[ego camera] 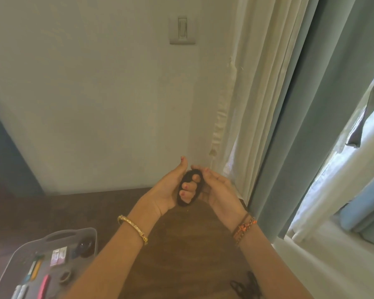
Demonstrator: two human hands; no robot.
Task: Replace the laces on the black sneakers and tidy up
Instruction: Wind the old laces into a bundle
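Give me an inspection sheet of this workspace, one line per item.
Surface: dark wooden table, bare in the middle.
Job's things: coiled black lace held above the table; another loose black lace at the near edge.
Clutter: grey tray at left holding pens and small items.
Grips: left hand curled round the coil; right hand cupping its other side.
Cables: nothing seen.
Surroundings: wall with light switch, curtains, window at right.
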